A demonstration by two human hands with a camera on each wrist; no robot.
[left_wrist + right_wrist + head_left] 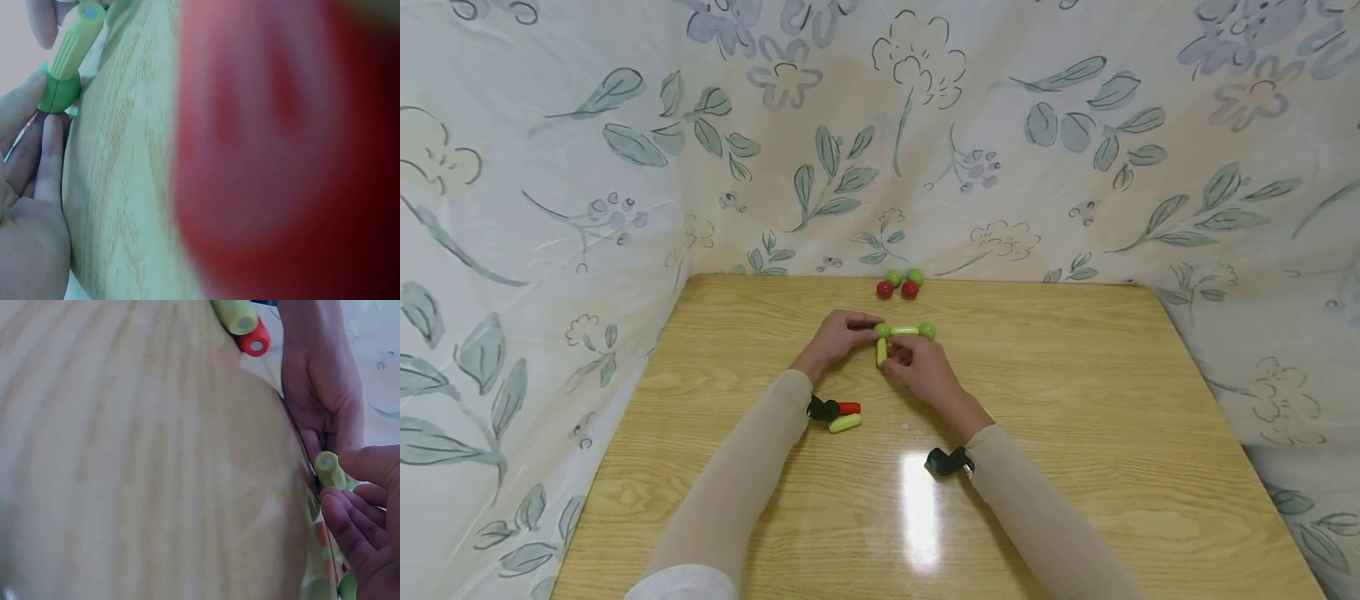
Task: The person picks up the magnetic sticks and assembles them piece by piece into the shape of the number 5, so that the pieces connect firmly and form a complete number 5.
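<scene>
My left hand (842,337) pinches a green ball (882,331) between thumb and fingers, as the left wrist view shows. From that ball a ribbed yellow-green rod (882,352) points toward me, a small grey disc in its free end. My right hand (921,367) holds this rod between thumb and fingertips; in the right wrist view its near end (328,464) shows between them. A second yellow-green rod (905,331) runs rightward from the same ball to another green ball (927,331), just beyond my right fingers.
At the table's back edge sit two red balls (897,290) and two green balls (904,277). A red rod (849,408) and a yellow-green rod (846,423) lie beside my left wrist. Patterned cloth (925,167) hangs behind the wooden table (1075,375).
</scene>
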